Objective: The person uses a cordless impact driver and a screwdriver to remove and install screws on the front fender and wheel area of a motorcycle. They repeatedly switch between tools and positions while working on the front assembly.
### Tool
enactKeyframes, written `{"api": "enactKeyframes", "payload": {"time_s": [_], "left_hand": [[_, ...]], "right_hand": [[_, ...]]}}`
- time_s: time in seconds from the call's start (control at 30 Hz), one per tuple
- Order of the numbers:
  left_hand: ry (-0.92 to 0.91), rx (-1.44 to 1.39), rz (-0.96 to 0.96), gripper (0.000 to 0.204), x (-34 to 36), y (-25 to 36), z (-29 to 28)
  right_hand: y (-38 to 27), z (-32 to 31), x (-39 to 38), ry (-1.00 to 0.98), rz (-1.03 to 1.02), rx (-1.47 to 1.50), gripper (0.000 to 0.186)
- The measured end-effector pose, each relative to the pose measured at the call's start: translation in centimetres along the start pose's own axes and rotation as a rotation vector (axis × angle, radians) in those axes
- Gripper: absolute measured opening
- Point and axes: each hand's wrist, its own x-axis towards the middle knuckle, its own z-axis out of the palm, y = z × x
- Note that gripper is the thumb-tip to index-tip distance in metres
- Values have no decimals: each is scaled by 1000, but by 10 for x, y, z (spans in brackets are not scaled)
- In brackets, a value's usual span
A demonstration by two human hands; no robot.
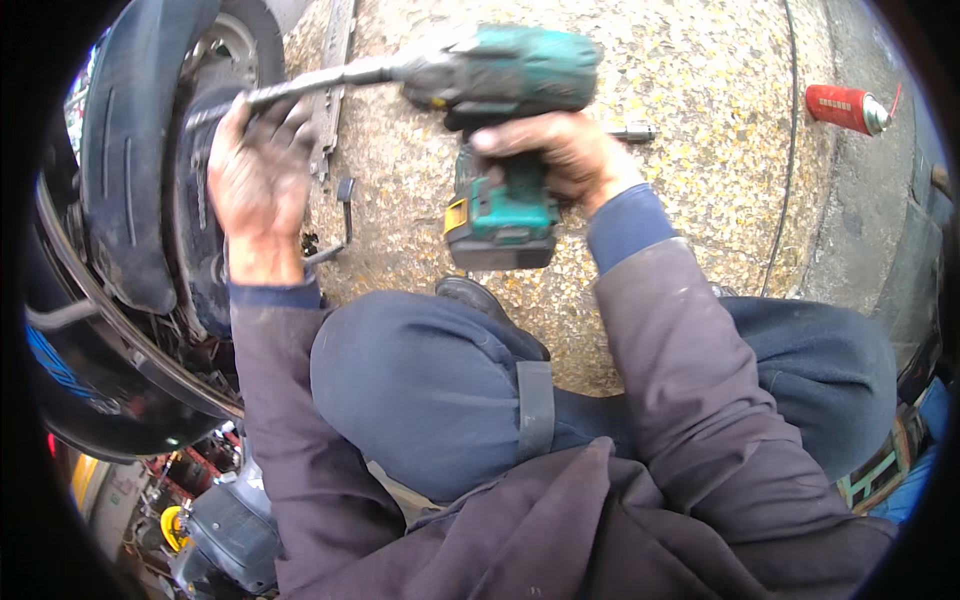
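In my right hand is a green and black cordless impact wrench, gripped by its handle, with a battery pack below that has a yellow clip. A long metal extension bar runs left from its nose toward the black panels of a motor scooter. My left hand is at the bar's far part, its fingers closed around it beside the scooter. The tool and left fingers are somewhat blurred, and the bar's tip is hard to make out against the dark panel.
On the pebbled floor, a metal strip lies beyond my left hand and a pedal-like lever lies nearer. A socket piece is right of the wrench. A black cable and red spray can are farther right.
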Motion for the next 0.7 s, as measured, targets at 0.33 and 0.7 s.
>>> {"api": "enactKeyframes", "payload": {"time_s": [0.33,0.7], "left_hand": [[-77,-332,-60,34,-11,-84,-22],[314,-748,-397,27,-101,-196,-124]], "right_hand": [[-9,-25,-15,72,-29,-499,57],[50,-7,16,73,269,-739,54]]}}
